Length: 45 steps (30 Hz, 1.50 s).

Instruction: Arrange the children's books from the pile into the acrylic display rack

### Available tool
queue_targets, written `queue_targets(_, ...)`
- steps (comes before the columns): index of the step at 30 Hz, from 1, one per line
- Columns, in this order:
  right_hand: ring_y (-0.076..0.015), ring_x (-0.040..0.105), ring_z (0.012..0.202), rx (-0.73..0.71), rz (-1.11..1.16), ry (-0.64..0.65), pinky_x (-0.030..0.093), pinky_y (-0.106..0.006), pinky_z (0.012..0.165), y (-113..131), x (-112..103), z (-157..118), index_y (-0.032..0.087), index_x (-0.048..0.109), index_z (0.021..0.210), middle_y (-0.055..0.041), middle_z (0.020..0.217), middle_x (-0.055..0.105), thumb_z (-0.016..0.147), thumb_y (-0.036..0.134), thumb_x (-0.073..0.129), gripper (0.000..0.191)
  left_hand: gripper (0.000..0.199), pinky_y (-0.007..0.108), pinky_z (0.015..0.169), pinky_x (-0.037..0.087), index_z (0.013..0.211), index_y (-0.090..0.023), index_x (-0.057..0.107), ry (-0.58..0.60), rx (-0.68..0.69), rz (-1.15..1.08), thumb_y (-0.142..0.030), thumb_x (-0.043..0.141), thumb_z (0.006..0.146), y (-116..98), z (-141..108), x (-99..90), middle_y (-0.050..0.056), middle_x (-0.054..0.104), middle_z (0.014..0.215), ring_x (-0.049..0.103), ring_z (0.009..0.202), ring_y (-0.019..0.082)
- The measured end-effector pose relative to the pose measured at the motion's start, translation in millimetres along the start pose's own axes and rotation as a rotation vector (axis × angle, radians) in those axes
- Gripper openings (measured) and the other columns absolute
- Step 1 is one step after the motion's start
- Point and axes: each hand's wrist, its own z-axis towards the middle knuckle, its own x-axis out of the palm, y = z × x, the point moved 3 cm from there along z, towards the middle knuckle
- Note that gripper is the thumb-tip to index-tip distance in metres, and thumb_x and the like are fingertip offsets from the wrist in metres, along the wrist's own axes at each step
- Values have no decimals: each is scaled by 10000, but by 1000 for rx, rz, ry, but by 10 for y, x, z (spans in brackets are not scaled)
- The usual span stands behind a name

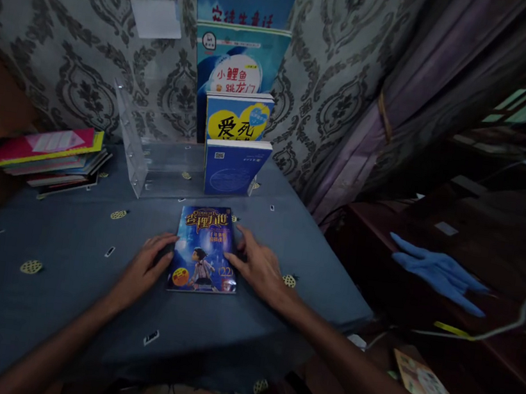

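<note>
A blue paperback book [205,247] with a cartoon figure on its cover lies face up at the front of the cloth-covered table. My left hand [150,260] holds its left edge, with fingertips and thumb against the side. On the opposite edge my right hand [263,268] grips the book, its thumb over the cover's margin and the forefinger stretched along the side. Just behind stands a clear acrylic rack [164,171]. In its right part a dark blue book [235,171] leans in front of a yellow-and-blue book [239,116] and a teal book [242,58].
To the left, a stack of thin books [55,153] rests on the patterned tablecloth [71,288]. A white card [156,19] is on the wallpaper. Beyond the table's right edge lie a blue glove [437,272], a cable [502,329] and an orange-covered book [432,387] lower down.
</note>
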Motion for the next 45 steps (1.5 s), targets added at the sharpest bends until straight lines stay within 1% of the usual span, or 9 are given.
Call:
queue_targets(3,-303,624,1147,-130,-17,-53,498,-484,996,3,51,17,216,420,1493,-134,1248,672,929,384,613,620,427,548,1178,334,1327,-213,582,-27,109,163,-430,437,990,19,44,107,114,570,1434,440,1416,292)
queue_targets(6,-308,579,1238,-210,8,-63,428,-544,1098,-33,122,65,200,400,1508,-150,1358,622,961,366,557,593,424,553,1151,372,1359,-211,552,-40,151,269,-398,429,999,-3,84,210,131,526,1461,455,1393,300)
queue_targets(10,-309,568,1264,-263,83,-78,439,-555,1093,-130,170,159,220,399,1520,-138,1396,606,966,358,548,589,421,520,1082,452,1378,-216,532,-66,171,323,-375,430,1001,-85,73,271,137,548,1371,534,1288,294)
queue_targets(14,-306,570,1259,-298,121,-65,463,-542,1074,-169,164,207,195,440,1496,-152,1394,608,963,341,548,563,429,507,1035,488,1353,-182,546,-82,182,406,-397,412,1006,-129,118,253,154,555,1313,565,1226,304)
queue_targets(23,-302,520,1344,-279,38,-48,406,-545,1141,-119,164,309,151,479,1468,-166,1452,567,957,290,512,531,417,504,1073,460,1320,-161,552,-85,200,593,-403,429,1004,96,588,174,159,575,1397,544,1304,309)
queue_targets(27,-301,519,1354,-273,53,-62,409,-550,1138,-149,197,417,145,499,1459,-174,1457,565,957,280,505,520,418,492,1090,452,1314,-153,569,-65,231,595,-395,425,1005,96,648,163,158,600,1390,554,1308,294)
queue_targets(31,-302,524,1355,-269,53,-87,410,-563,1133,-150,211,431,158,540,1430,-175,1454,569,962,273,494,485,394,469,1095,461,1288,-154,608,8,265,570,-352,414,1009,-11,766,205,142,635,1359,586,1281,281)
queue_targets(38,-307,521,1360,-243,13,-70,402,-586,1133,-117,199,405,184,569,1417,-163,1471,556,966,273,481,468,387,471,1109,455,1292,-154,637,136,410,467,-247,412,991,-222,1148,478,125,658,1346,600,1272,266)
queue_targets(45,-311,499,1374,-247,-24,-22,409,-563,1130,-116,184,407,143,557,1424,-185,1494,525,970,267,472,478,415,476,1157,398,1344,-172,612,226,475,334,-205,401,987,-201,1392,636,111,628,1399,560,1328,227)
